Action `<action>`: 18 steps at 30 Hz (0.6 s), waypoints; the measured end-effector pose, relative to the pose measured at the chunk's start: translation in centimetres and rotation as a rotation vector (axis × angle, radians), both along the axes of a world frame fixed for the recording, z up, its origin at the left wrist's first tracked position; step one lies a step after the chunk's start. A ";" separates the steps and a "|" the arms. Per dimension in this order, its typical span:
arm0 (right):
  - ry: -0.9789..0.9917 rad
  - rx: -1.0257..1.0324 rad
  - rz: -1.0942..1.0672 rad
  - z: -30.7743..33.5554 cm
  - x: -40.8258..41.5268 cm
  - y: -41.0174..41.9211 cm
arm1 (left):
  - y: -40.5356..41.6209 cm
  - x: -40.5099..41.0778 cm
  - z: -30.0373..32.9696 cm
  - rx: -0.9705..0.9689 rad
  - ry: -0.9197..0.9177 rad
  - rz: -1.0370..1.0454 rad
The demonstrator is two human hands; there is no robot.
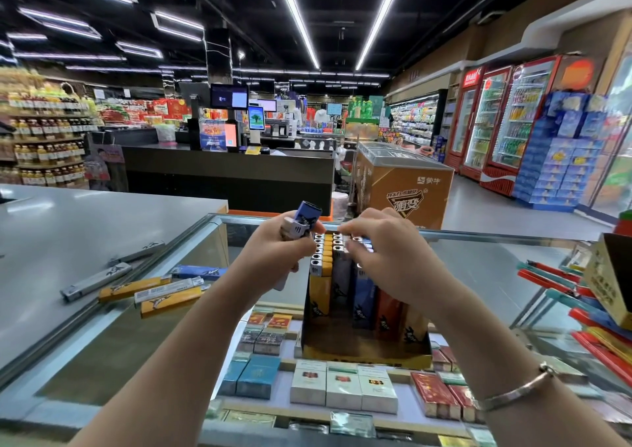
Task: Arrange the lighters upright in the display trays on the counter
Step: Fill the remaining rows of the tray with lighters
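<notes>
On the glass table (478, 258) stands a cardboard display tray (362, 347), and many lighters (328, 258) are already upright inside it, in rows of yellow, white, blue and red-brown, with their metal heads up. The left hand (280, 245) is closed around a small bundle of lighters; the blue one (307, 216) stands highest out of the fist, just beside the back-left corner of the tray. The right hand (386, 245) lies over the top of the rows with bent fingers (359, 238) touching the metal heads; whether it pinches one lighter or only presses them together, I cannot tell.

The step in hand seems to be to add the next lighter into a row. To do it well, I think the right hand should keep the standing rows tight and straight, so a free slot stays open, and the left hand should bring one lighter down vertical, head up, not tilted, otherwise it can push the neighbours over.

More loose lighters (154, 293) lie flat on the table at the left, yellow, white, grey and blue, well apart from the tray, so a good part of the work is not yet done.
</notes>
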State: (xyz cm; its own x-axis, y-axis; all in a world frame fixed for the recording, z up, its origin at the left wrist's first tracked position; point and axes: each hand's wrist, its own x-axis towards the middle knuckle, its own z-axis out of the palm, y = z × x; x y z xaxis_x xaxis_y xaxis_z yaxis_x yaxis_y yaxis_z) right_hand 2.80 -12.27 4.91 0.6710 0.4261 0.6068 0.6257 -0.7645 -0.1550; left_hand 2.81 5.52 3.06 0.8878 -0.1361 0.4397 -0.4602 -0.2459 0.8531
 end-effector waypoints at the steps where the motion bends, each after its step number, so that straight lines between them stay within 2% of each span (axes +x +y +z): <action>1: -0.025 0.133 0.050 0.2 -0.2 -0.1 | -0.1 -0.2 0.0 0.033 -0.053 -0.036; 4: -0.019 0.375 0.183 0.9 -1.1 -0.4 | -0.7 -0.7 -0.1 0.200 -0.243 -0.079; 7: 0.029 0.394 0.261 1.1 -1.7 -0.3 | -1.1 -0.9 -0.1 0.368 -0.425 0.008; 9: 0.035 0.374 0.279 1.1 -1.9 -0.3 | -1.1 -0.8 -0.1 0.414 -0.483 0.036; 13: -0.003 0.336 0.262 1.1 -1.6 -0.4 | -0.8 -0.6 0.0 0.307 -0.472 0.016; 18: 0.053 0.532 0.218 1.1 -1.2 -0.7 | -0.9 -0.4 0.3 0.108 -0.350 -0.023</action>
